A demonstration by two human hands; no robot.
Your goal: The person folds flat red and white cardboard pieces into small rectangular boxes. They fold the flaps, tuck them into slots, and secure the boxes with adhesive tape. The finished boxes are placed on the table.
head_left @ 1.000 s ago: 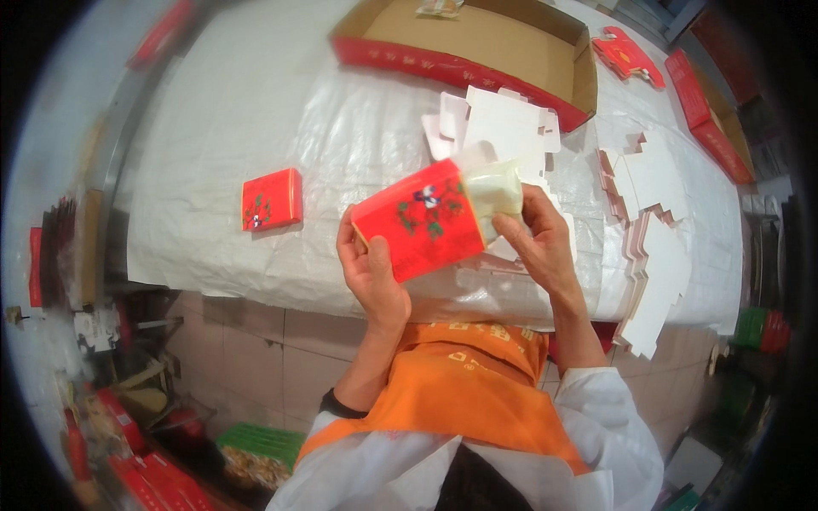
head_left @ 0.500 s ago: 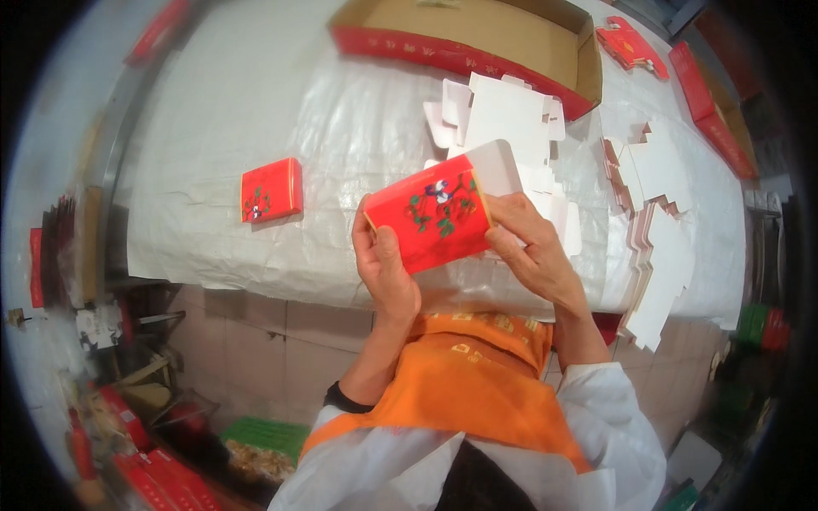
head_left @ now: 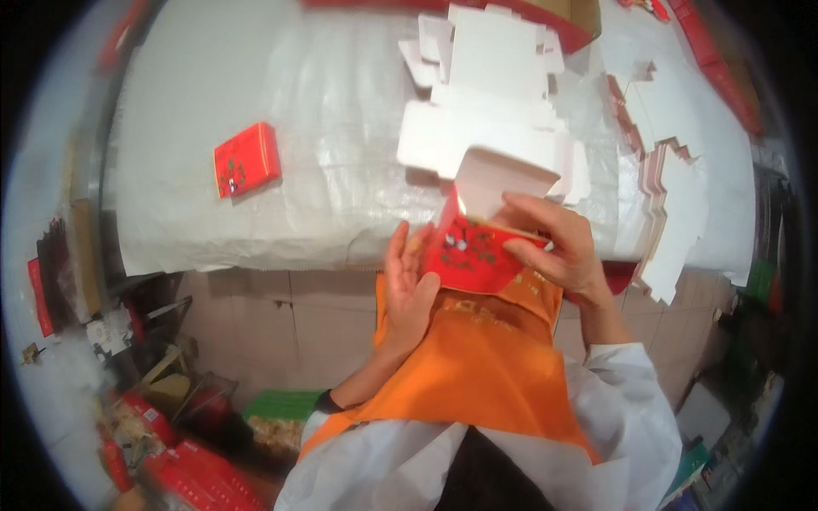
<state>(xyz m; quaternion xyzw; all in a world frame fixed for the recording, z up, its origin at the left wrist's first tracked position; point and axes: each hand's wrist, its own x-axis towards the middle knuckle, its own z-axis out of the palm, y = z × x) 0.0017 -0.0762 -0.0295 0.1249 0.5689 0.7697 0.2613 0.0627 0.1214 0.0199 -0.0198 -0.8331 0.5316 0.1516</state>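
A small red carton [head_left: 473, 255] with a printed bird-and-leaf picture is tilted between my hands, just in front of the table edge. At its far end a white-lined flap [head_left: 501, 180] stands up from the mouth. My left hand [head_left: 411, 294] cradles the carton's left side, thumb over the near corner and fingers extended along the edge. My right hand [head_left: 562, 247] grips the right side by the mouth, thumb on the printed face and fingers bent over the opening. What lies inside is hidden. Farther left, a closed red box [head_left: 247, 160] rests on the table.
Unfolded white carton blanks [head_left: 494, 81] lie stacked beyond my hands. A second stack of blanks [head_left: 673, 213] overhangs the table's front edge on the right. A large red-sided tray [head_left: 584, 32] stands at the back. Red packages [head_left: 200, 477] and a green crate [head_left: 281, 404] are below left.
Both hands have brought the carton nearer to my body and tipped it, so the flap and mouth now show. My left fingers have straightened. The view has shifted, with the table higher in it.
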